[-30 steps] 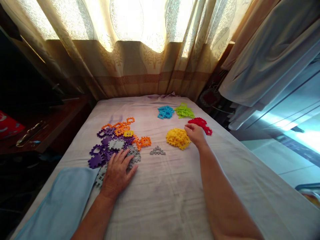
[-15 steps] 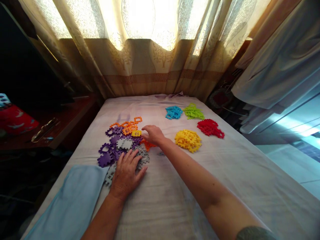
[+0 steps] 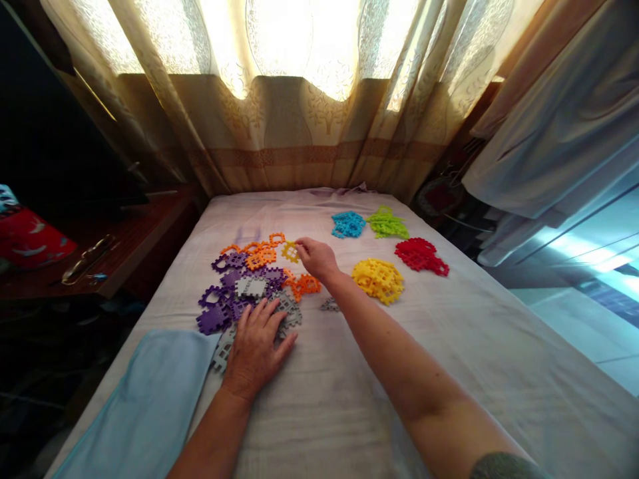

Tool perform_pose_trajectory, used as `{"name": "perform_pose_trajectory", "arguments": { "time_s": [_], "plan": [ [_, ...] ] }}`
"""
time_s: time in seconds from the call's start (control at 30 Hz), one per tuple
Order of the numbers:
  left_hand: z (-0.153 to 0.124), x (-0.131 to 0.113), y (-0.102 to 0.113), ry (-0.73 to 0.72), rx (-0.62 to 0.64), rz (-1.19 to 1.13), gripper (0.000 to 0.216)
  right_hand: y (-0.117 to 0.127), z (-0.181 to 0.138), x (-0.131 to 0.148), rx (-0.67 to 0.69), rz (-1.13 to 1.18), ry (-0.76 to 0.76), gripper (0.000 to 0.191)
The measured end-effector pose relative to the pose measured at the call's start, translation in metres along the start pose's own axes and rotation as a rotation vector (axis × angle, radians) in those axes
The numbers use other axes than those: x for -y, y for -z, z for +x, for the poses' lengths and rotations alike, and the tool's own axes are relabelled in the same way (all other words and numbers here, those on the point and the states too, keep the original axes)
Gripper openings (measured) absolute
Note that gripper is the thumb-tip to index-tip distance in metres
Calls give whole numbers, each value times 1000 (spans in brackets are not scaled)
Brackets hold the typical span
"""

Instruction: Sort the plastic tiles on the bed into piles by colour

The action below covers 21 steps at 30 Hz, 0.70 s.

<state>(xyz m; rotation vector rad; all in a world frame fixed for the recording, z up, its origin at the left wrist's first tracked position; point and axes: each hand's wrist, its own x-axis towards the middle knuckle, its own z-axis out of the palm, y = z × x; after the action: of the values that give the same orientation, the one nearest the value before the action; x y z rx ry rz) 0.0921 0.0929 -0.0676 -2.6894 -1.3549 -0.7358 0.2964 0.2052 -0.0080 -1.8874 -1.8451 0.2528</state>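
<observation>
A mixed heap of purple, orange and grey interlocking plastic pieces (image 3: 239, 286) lies on the bed's pale sheet (image 3: 349, 399). My left hand (image 3: 257, 349) rests flat, fingers spread, on the grey pieces at the heap's near edge. My right hand (image 3: 315, 258) reaches across and pinches a yellow piece (image 3: 290, 251) lifted just off the heap. To the right lie sorted piles: yellow (image 3: 378, 279), red (image 3: 420, 256), blue (image 3: 347, 224) and green (image 3: 387, 225). A lone grey piece (image 3: 329, 305) is partly hidden under my right forearm.
A light blue cloth (image 3: 144, 406) lies at the bed's near left corner. A dark wooden side table (image 3: 114, 253) with glasses stands to the left. Curtains (image 3: 299, 100) hang behind the bed, and floor shows at the right.
My right hand went from the yellow pile across to the mixed heap, took hold of the yellow piece there and lifted it. My left hand stayed put.
</observation>
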Motion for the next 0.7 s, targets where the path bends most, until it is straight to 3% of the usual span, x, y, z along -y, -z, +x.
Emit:
{"name": "perform_pose_trajectory", "arguments": {
  "time_s": [0.2, 0.33, 0.43, 0.53, 0.63, 0.7],
  "plan": [
    [1, 3, -2, -16, -22, 12, 35, 52, -50, -105, -282, 448, -292, 37],
    [1, 3, -4, -16, -40, 13, 35, 63, -84, -156, -324, 398, -487, 40],
    [0, 4, -5, -20, -48, 29, 35, 59, -99, -166, -328, 133, -491, 43],
    [0, 4, -5, -26, -54, 42, 34, 50, -106, -164, -350, -64, -396, 59],
    [0, 4, -5, -36, -65, 50, 35, 42, -105, -160, -225, -130, -283, 80],
    [-1, 5, -6, -42, -70, 58, 35, 38, -100, -157, -124, -161, -223, 83]
  ]
}}
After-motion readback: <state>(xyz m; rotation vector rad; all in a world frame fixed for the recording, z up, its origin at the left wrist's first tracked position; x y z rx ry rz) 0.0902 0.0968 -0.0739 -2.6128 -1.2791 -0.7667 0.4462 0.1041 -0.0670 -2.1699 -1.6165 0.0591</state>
